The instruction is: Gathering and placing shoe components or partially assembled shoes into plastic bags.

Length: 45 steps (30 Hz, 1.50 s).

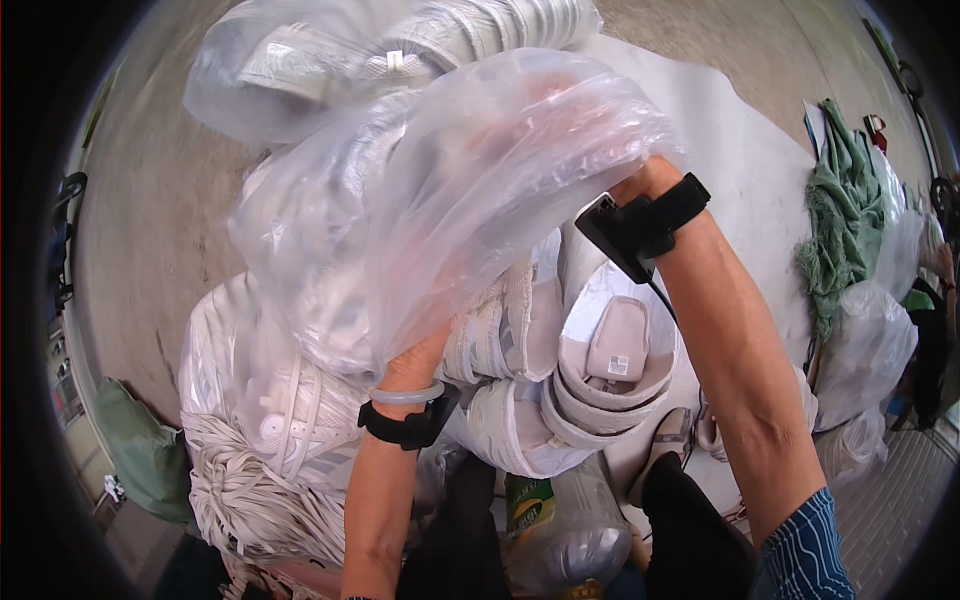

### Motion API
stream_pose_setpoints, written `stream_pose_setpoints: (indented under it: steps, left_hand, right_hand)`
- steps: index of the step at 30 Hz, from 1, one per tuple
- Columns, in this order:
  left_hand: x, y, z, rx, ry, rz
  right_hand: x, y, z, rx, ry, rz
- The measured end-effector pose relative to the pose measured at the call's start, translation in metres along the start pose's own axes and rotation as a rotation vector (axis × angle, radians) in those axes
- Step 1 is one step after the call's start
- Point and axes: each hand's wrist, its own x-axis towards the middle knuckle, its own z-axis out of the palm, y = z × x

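A large, thin, clear plastic bag (500,180) is spread in front of me. Both my left hand (424,352) and my right hand (648,180) reach into it past the wrist. Through the cloudy film, reddish blurs of the hands show, but the fingers cannot be made out. Under the bag, white and beige shoe uppers (615,395) sit nested in curved rows. A pale tongue with a small white label stands up inside the front one. More uppers (300,410) lie beneath plastic near my left forearm.
A bundle of cream laces (255,485) lies at lower left, near a green sack (142,450). Wrapped rows of uppers (500,30) lie at the far side. At right are green cloth (845,200) and plastic bags (865,340). A clear plastic container (575,530) stands between my legs.
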Motion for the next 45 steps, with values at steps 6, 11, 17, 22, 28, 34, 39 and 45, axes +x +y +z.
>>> stream_pose_setpoints:
  steps: [6,11,17,22,28,34,39,45]
  left_hand:
    - [0.004,0.066,-0.025,-0.494,0.37,0.386]
    - [-0.006,0.093,-0.038,-0.617,0.377,0.402]
    - [-0.015,0.075,-0.033,-0.151,0.303,0.291]
    - [-0.026,0.043,-0.05,0.455,0.162,0.157]
    - [-0.011,0.047,-0.032,0.714,0.001,0.162]
    - [-0.013,0.082,-0.018,0.96,-0.159,0.012]
    - [-0.011,0.063,-0.023,0.789,0.036,0.113]
    - [-0.024,0.019,-0.053,0.926,-0.015,0.28]
  right_hand:
    - [0.035,-0.007,0.041,0.015,0.002,0.002]
    - [-0.011,-0.022,0.066,0.038,-0.01,-0.026]
    - [0.037,-0.019,0.07,0.07,-0.001,0.001]
    - [-0.016,-0.028,0.06,0.112,-0.02,-0.017]
    - [-0.015,-0.037,0.079,0.132,0.035,-0.071]
    - [0.037,-0.038,0.077,0.123,0.113,-0.111]
    - [0.021,-0.04,0.094,0.106,0.147,-0.155]
    - [-0.004,-0.023,0.033,0.116,0.149,-0.17]
